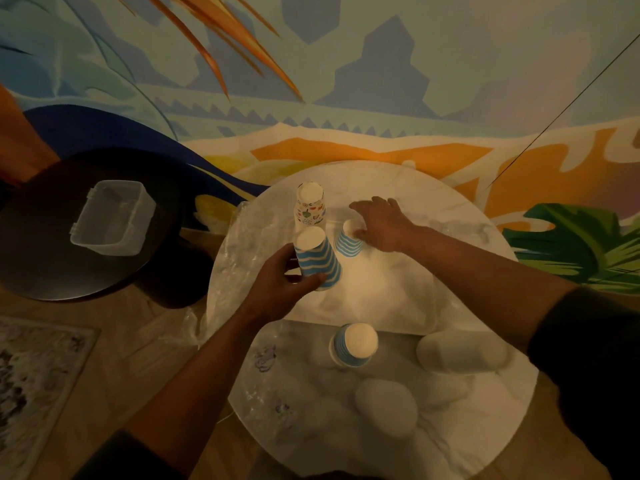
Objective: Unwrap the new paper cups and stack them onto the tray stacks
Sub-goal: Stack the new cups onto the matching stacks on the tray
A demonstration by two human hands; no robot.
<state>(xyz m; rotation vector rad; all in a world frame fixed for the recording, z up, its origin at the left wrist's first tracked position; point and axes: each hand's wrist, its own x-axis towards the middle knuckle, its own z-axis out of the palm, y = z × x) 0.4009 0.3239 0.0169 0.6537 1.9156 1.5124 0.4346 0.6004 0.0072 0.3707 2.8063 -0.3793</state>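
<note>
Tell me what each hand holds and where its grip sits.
Left hand grips the striped cup stack round its lower side. Right hand rests on another striped stack's top.

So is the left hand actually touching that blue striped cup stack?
Touching. The head view shows the left hand wrapped round the blue striped cup stack, thumb across its lower front.
</note>
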